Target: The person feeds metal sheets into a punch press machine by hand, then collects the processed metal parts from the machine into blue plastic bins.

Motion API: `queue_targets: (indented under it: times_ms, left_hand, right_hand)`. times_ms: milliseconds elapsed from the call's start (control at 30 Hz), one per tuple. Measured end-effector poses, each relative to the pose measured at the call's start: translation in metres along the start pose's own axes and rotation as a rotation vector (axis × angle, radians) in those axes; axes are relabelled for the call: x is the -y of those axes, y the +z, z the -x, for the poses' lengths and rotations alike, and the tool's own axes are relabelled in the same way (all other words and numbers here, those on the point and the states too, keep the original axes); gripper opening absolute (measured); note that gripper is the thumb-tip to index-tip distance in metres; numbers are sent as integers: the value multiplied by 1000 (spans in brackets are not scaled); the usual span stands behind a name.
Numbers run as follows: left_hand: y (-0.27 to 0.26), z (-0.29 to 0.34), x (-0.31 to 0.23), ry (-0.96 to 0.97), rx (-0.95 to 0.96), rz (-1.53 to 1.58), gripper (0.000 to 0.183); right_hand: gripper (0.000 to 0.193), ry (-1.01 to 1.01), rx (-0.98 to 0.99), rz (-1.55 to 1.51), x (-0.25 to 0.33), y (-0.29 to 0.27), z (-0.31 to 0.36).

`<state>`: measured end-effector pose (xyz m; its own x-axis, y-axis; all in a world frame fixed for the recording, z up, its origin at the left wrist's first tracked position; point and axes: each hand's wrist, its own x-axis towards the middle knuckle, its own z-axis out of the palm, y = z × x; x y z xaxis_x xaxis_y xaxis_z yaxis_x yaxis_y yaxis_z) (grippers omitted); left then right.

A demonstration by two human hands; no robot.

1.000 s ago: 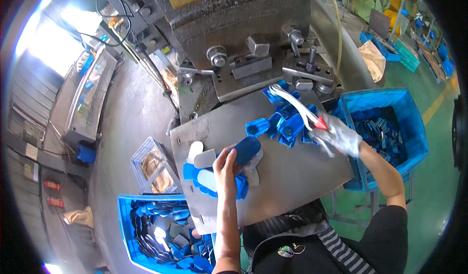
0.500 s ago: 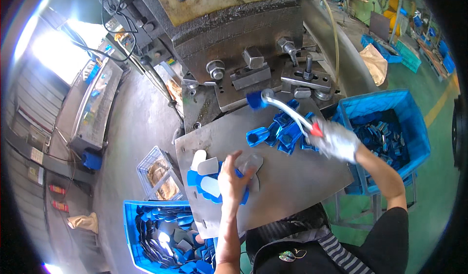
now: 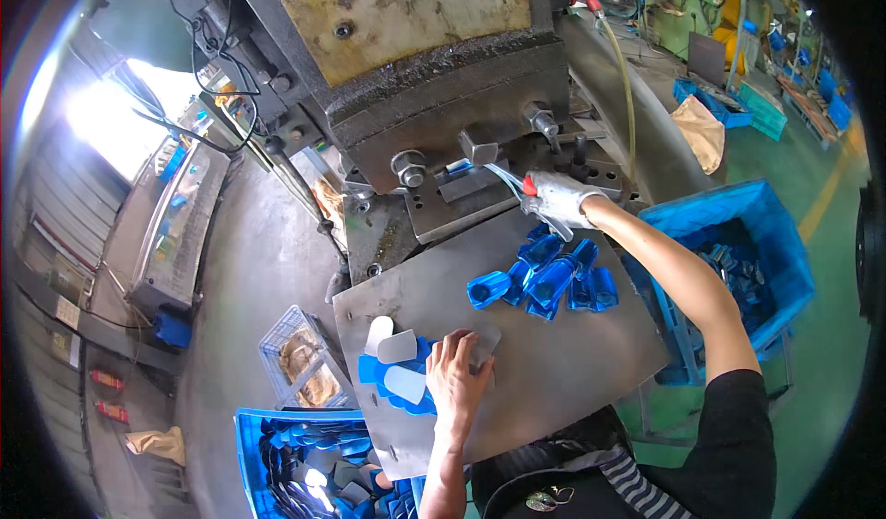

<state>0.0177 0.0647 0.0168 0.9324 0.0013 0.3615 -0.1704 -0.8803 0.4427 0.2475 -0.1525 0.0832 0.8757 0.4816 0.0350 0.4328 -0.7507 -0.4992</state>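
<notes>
My right hand (image 3: 560, 198), in a white work glove, is closed round the red-gripped handle of long metal tongs (image 3: 507, 177). The tongs reach into the press die (image 3: 475, 187), where a small blue piece (image 3: 458, 165) shows at their far end. At the left of the metal table, my bare left hand (image 3: 455, 379) has its fingers curled over a grey rounded flat piece (image 3: 485, 342). Beside that hand lie more flat pieces (image 3: 404, 384), some pale and some blue. Several bent blue metal parts (image 3: 551, 280) are heaped on the table below the tongs.
The press ram (image 3: 443, 104) with its bolts hangs above the die. A blue crate (image 3: 801, 284) of formed parts stands at the right, another (image 3: 247, 459) with flat pieces at lower left. Next to the table's left edge is a small pale basket (image 3: 293, 325). The steel tabletop (image 3: 554, 371) lies before me.
My right hand has moved away from me and slightly left, bringing the tongs and their blue piece from above the table into the die. My left hand's fingers have closed in over the grey piece.
</notes>
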Motion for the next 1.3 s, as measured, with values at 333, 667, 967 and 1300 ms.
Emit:
queue_targets:
  times_ms: [333,667,967,1300]
  left_hand:
    - [-4,-6,-1,-3,13,16,38]
    - [-6,-10,2,-61,16,107,21]
    - [-9,-20,29,-138,-226,270,15]
    - [-11,-13,8,-470,-145,1135,17]
  right_hand:
    - [23,194,143,-135,12,-20,-1]
    - [19,-62,111,-637,21,-30,82]
    - [41,-104,264,-557,55,13,203]
    - [39,-21,401,-508,76,15,212]
